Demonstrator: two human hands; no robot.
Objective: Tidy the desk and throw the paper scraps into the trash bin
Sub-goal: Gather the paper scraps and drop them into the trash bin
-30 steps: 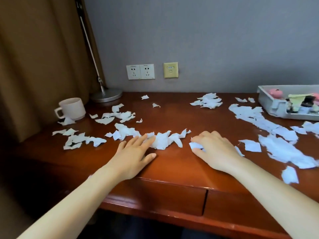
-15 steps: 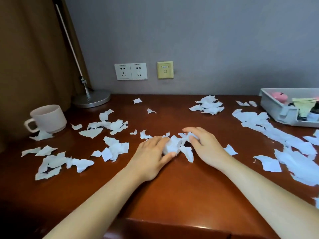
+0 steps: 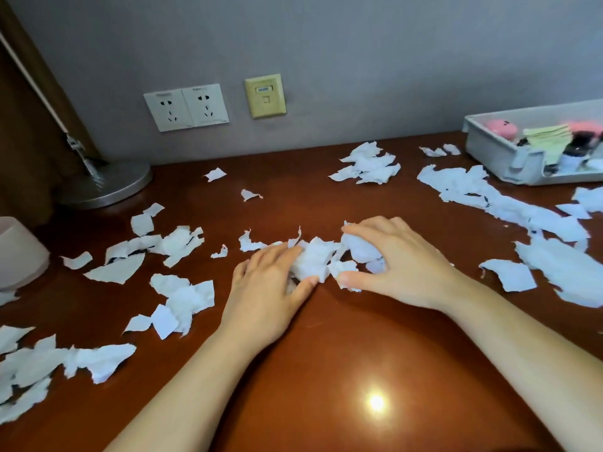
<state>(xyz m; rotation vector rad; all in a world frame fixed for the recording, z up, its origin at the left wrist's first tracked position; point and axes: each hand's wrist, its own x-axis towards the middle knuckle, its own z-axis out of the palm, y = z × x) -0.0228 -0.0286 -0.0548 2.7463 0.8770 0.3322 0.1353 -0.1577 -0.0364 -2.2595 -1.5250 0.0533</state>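
Observation:
White torn paper scraps lie scattered over the brown wooden desk [image 3: 359,353]. In the middle, a small bunched pile of scraps [image 3: 318,259] sits between my two hands. My left hand [image 3: 270,288] presses against the pile from the left, fingers and thumb curled round its edge. My right hand [image 3: 394,262] cups the pile's right side, fingers curled over crumpled scraps and thumb under them. More scraps lie at the left [image 3: 182,298], at the back [image 3: 367,164] and in a long band at the right [image 3: 509,203]. No trash bin is in view.
A grey tray [image 3: 496,154] with small items stands at the back right. A lamp's round metal base [image 3: 104,184] sits at the back left, a pale cup [image 3: 19,252] at the left edge. Wall sockets [image 3: 186,106] are behind the desk.
Both hands have slid toward each other, sweeping the middle scraps into one bunched pile between them. My head has moved closer over the desk.

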